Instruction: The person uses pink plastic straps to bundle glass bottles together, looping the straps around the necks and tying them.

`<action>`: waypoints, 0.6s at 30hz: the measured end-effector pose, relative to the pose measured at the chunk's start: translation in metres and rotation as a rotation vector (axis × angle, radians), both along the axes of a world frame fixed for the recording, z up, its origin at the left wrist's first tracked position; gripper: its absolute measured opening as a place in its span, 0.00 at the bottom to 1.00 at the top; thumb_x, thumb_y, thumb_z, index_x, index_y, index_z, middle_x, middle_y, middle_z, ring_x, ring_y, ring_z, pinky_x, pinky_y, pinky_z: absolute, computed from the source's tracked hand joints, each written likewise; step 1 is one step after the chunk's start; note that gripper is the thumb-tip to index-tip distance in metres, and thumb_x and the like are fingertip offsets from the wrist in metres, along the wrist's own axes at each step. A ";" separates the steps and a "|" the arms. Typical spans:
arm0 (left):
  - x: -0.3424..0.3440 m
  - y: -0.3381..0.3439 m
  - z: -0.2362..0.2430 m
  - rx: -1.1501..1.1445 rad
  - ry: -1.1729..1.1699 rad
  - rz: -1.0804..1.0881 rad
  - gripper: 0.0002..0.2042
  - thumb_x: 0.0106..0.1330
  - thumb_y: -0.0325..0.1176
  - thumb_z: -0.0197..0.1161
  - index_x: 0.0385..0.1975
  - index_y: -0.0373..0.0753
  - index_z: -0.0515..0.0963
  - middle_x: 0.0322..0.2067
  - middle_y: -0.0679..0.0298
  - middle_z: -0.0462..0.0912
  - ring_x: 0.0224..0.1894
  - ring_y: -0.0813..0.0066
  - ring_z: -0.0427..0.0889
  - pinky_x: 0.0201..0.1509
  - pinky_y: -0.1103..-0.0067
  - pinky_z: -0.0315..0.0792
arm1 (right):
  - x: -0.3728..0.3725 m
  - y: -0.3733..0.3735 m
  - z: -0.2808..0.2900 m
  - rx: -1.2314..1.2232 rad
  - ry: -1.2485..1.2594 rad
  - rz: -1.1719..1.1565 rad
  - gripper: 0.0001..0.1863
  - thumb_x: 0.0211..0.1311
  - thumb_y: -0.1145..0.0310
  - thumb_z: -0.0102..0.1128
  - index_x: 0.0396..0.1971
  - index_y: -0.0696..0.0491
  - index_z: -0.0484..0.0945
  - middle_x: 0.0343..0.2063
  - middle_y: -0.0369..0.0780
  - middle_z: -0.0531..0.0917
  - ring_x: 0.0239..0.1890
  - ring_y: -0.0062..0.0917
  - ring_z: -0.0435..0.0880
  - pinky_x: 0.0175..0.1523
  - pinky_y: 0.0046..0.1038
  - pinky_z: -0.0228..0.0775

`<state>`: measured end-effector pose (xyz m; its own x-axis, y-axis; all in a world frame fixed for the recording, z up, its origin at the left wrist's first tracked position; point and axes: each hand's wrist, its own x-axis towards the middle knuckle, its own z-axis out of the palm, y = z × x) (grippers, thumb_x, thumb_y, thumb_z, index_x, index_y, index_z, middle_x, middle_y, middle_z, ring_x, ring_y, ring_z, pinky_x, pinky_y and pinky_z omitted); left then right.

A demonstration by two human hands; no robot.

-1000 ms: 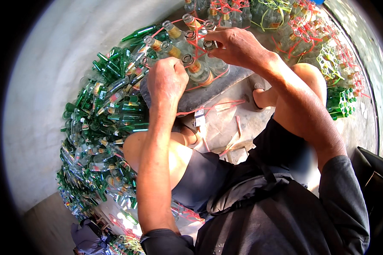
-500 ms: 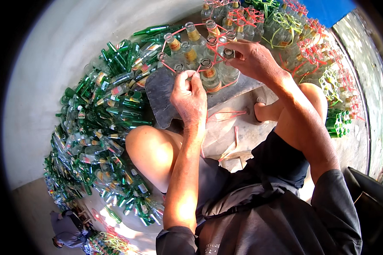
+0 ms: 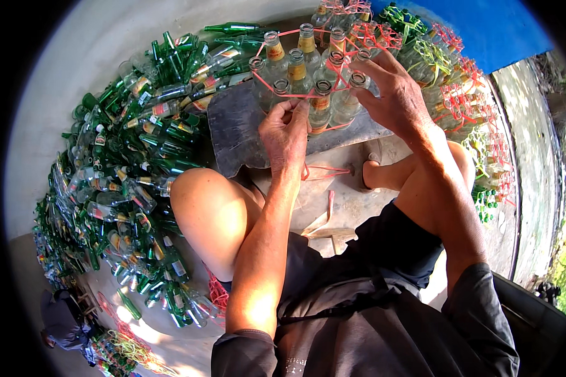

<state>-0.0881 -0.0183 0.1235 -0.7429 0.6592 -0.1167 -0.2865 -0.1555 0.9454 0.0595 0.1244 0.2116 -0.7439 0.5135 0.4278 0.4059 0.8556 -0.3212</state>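
Note:
A group of clear glass bottles (image 3: 297, 70) stands upright on a dark board (image 3: 233, 129). A red plastic strap (image 3: 294, 95) runs around the outside of their necks and crosses between them. Below the front necks, my left hand (image 3: 286, 135) is closed, thumb and fingertips pinching the strap. At the right of the group, my right hand (image 3: 395, 94) curves thumb and fingers about the neck of the right front bottle (image 3: 346, 107), where the strap passes. Its fingertips are partly hidden, but they appear closed on the strap.
Green and clear bottles (image 3: 163, 147) lie heaped along the wall at left. Strapped bundles of bottles (image 3: 462, 107) stand at right, with a blue sheet (image 3: 465, 31) behind. Loose red strap (image 3: 327, 173) lies below the board. A person (image 3: 66, 320) is at lower left.
The view has shifted, so the bottles sit slightly higher and farther right. Both hands stay at the strapped necks; my right fingers have risen slightly and spread from the thumb.

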 end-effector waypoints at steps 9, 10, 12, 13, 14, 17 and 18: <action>-0.002 0.008 -0.004 -0.081 -0.223 0.012 0.09 0.65 0.35 0.78 0.33 0.37 0.86 0.21 0.71 0.79 0.17 0.90 0.64 0.19 0.85 0.50 | -0.058 -0.005 0.027 0.201 -0.120 0.374 0.14 0.56 0.82 0.62 0.41 0.51 0.85 0.38 0.41 0.82 0.43 0.40 0.86 0.44 0.41 0.81; -0.001 0.008 -0.005 -0.088 -0.248 0.022 0.10 0.65 0.36 0.78 0.33 0.37 0.86 0.21 0.71 0.79 0.16 0.90 0.63 0.19 0.84 0.49 | -0.066 -0.003 0.027 0.186 -0.198 0.386 0.16 0.57 0.83 0.60 0.43 0.51 0.85 0.39 0.41 0.82 0.41 0.40 0.86 0.43 0.40 0.80; -0.002 0.008 0.001 -0.103 -0.309 -0.025 0.11 0.65 0.36 0.79 0.32 0.37 0.85 0.20 0.71 0.78 0.16 0.90 0.63 0.18 0.85 0.48 | -0.077 0.001 0.029 0.194 -0.321 0.392 0.14 0.61 0.82 0.57 0.44 0.53 0.85 0.38 0.43 0.84 0.37 0.43 0.87 0.43 0.41 0.80; -0.002 0.007 0.004 -0.111 -0.339 -0.049 0.11 0.64 0.37 0.79 0.32 0.37 0.85 0.20 0.71 0.77 0.16 0.90 0.62 0.18 0.85 0.48 | -0.083 0.002 0.031 0.146 -0.419 0.386 0.13 0.62 0.81 0.57 0.43 0.53 0.85 0.37 0.44 0.84 0.37 0.44 0.87 0.43 0.41 0.80; -0.004 0.006 0.004 -0.114 -0.335 -0.057 0.11 0.64 0.37 0.79 0.31 0.38 0.85 0.20 0.72 0.77 0.16 0.91 0.62 0.18 0.85 0.48 | -0.089 0.002 0.034 0.098 -0.515 0.381 0.11 0.63 0.80 0.57 0.42 0.54 0.85 0.36 0.45 0.85 0.38 0.44 0.87 0.43 0.42 0.79; -0.008 0.006 0.004 -0.122 -0.331 -0.081 0.11 0.63 0.37 0.80 0.31 0.38 0.84 0.20 0.72 0.77 0.16 0.91 0.62 0.17 0.86 0.48 | -0.099 0.013 0.029 -0.055 -0.583 0.455 0.09 0.66 0.75 0.56 0.40 0.55 0.84 0.30 0.47 0.86 0.39 0.44 0.87 0.44 0.43 0.78; -0.009 0.006 0.004 -0.125 -0.333 -0.088 0.11 0.63 0.37 0.80 0.31 0.38 0.84 0.20 0.72 0.77 0.16 0.91 0.62 0.17 0.86 0.48 | -0.102 0.015 0.028 -0.096 -0.598 0.480 0.09 0.65 0.76 0.55 0.39 0.56 0.84 0.30 0.47 0.85 0.38 0.44 0.86 0.44 0.41 0.77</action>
<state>-0.0968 -0.0124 0.1275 -0.5918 0.6841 -0.4263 -0.5891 -0.0060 0.8081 -0.0421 0.1395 0.2393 -0.9850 0.0906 -0.1471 0.1251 0.9612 -0.2459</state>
